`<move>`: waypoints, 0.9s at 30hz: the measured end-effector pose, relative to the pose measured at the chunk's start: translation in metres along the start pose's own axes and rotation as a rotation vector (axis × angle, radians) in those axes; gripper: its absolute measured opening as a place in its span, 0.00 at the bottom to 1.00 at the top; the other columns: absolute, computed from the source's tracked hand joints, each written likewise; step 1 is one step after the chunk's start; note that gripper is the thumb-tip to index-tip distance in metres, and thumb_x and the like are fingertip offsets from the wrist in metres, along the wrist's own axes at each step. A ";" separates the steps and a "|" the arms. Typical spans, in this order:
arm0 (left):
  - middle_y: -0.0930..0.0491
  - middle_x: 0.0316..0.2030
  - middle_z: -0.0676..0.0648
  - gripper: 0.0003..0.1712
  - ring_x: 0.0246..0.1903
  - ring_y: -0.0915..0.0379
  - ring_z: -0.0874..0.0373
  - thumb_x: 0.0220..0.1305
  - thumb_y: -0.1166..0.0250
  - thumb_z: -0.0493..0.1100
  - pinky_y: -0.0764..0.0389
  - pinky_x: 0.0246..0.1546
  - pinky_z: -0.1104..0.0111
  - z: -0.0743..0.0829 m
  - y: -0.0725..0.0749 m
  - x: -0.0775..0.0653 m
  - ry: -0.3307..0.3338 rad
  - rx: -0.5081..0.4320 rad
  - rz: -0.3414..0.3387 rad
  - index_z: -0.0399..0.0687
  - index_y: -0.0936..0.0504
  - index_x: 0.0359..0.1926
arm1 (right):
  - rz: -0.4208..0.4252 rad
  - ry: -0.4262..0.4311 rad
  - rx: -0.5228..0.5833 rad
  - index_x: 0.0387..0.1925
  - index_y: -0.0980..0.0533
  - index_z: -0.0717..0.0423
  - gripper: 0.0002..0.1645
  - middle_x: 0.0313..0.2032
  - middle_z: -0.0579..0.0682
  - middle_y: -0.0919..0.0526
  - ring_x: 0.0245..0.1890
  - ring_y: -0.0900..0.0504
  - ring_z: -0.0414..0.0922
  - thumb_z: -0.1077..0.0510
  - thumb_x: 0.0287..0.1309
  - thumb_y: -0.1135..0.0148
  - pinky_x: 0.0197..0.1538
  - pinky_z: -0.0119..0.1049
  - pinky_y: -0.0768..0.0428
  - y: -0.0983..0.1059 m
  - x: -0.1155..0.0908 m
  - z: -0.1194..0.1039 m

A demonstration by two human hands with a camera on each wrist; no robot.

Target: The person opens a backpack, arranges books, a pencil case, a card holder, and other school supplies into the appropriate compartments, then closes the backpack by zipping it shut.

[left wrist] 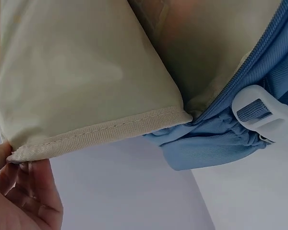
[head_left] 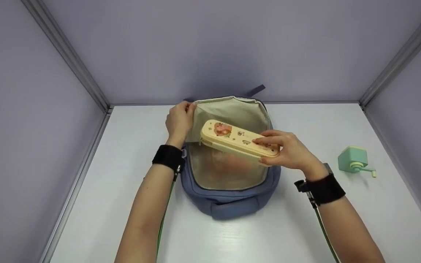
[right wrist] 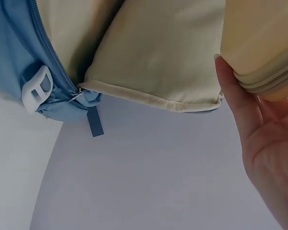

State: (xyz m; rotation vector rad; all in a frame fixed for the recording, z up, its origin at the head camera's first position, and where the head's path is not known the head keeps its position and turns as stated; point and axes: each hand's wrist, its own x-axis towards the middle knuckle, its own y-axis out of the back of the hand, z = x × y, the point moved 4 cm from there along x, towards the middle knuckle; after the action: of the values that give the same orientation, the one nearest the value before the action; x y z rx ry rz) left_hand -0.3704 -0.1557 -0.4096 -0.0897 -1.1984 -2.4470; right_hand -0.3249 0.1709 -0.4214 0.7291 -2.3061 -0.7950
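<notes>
Yellow case [head_left: 232, 138], backpack [head_left: 194, 190], perhaps orange contents [head_left: 234, 165], white tabletop [head_left: 128, 142], 3 grey walls [head_left: 210, 47]

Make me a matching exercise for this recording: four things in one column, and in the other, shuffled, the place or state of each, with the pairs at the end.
Things
1. Left hand
2. Right hand
3. Green crank box
4. Backpack

Places and states
A. Holding one end of the yellow case
B. Standing open, blue on the outside
C. Pinching the edge of the raised flap
D. On the white table, toward its right side

Right pairs: 1-C, 2-A, 3-D, 4-B
</notes>
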 end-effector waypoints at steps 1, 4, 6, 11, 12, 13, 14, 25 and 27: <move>0.17 0.33 0.49 0.19 0.31 0.22 0.52 0.73 0.45 0.57 0.24 0.34 0.55 0.001 0.000 0.000 -0.005 -0.001 0.000 0.51 0.15 0.40 | -0.026 -0.010 -0.002 0.51 0.16 0.46 0.30 0.53 0.53 0.20 0.50 0.22 0.50 0.55 0.42 0.20 0.48 0.42 0.23 -0.004 0.000 0.002; 0.19 0.32 0.48 0.19 0.30 0.24 0.52 0.74 0.46 0.57 0.25 0.32 0.56 0.003 -0.001 0.000 -0.022 -0.011 -0.012 0.50 0.16 0.41 | -0.090 -0.033 -0.022 0.51 0.16 0.45 0.29 0.53 0.53 0.20 0.50 0.21 0.50 0.52 0.42 0.21 0.48 0.45 0.22 -0.016 0.000 0.007; 0.20 0.30 0.48 0.20 0.29 0.25 0.53 0.74 0.46 0.57 0.26 0.31 0.57 0.004 -0.002 -0.001 -0.032 -0.023 -0.018 0.49 0.16 0.41 | -0.114 -0.047 -0.049 0.52 0.16 0.46 0.29 0.54 0.54 0.20 0.51 0.21 0.51 0.51 0.43 0.22 0.49 0.46 0.23 -0.024 -0.001 0.012; 0.21 0.30 0.48 0.20 0.28 0.26 0.53 0.74 0.46 0.56 0.27 0.30 0.58 0.004 -0.003 -0.003 -0.046 -0.038 -0.015 0.48 0.17 0.40 | -0.155 -0.084 -0.104 0.52 0.16 0.46 0.29 0.55 0.57 0.21 0.53 0.22 0.55 0.49 0.44 0.23 0.53 0.52 0.25 -0.039 -0.002 0.024; 0.21 0.30 0.48 0.20 0.28 0.26 0.53 0.74 0.46 0.56 0.27 0.30 0.58 0.004 -0.002 -0.003 -0.049 -0.038 -0.012 0.48 0.17 0.40 | -0.161 -0.089 -0.111 0.53 0.17 0.46 0.30 0.56 0.57 0.21 0.54 0.22 0.55 0.49 0.44 0.23 0.54 0.53 0.26 -0.042 -0.002 0.026; 0.20 0.30 0.48 0.19 0.28 0.26 0.53 0.74 0.46 0.56 0.27 0.30 0.58 0.004 -0.002 -0.003 -0.050 -0.040 -0.010 0.48 0.17 0.40 | -0.166 -0.091 -0.118 0.53 0.17 0.46 0.30 0.56 0.57 0.21 0.54 0.22 0.55 0.49 0.44 0.23 0.54 0.53 0.27 -0.044 -0.002 0.027; 0.20 0.29 0.48 0.20 0.27 0.25 0.53 0.74 0.46 0.56 0.27 0.31 0.58 0.005 -0.002 -0.003 -0.051 -0.043 -0.008 0.47 0.17 0.40 | -0.168 -0.091 -0.131 0.53 0.17 0.46 0.30 0.56 0.57 0.21 0.54 0.22 0.55 0.49 0.44 0.23 0.55 0.54 0.27 -0.047 -0.002 0.029; 0.21 0.28 0.46 0.19 0.25 0.27 0.53 0.74 0.45 0.53 0.29 0.30 0.60 0.015 0.005 -0.003 -0.087 -0.129 0.015 0.43 0.17 0.39 | -0.110 -0.118 -0.251 0.55 0.18 0.45 0.29 0.58 0.59 0.23 0.53 0.22 0.57 0.45 0.49 0.26 0.53 0.53 0.25 -0.069 0.001 0.046; 0.21 0.28 0.46 0.19 0.25 0.27 0.53 0.74 0.45 0.52 0.29 0.29 0.61 0.018 0.006 -0.003 -0.097 -0.152 0.011 0.43 0.17 0.39 | -0.089 -0.102 -0.276 0.56 0.18 0.44 0.29 0.57 0.59 0.22 0.52 0.21 0.58 0.45 0.51 0.27 0.52 0.53 0.24 -0.073 0.003 0.047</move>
State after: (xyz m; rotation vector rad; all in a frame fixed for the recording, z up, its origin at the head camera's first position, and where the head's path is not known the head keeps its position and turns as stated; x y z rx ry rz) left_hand -0.3672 -0.1439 -0.3949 -0.2610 -1.0456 -2.5467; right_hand -0.3366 0.1363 -0.5000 0.6827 -2.2023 -1.1881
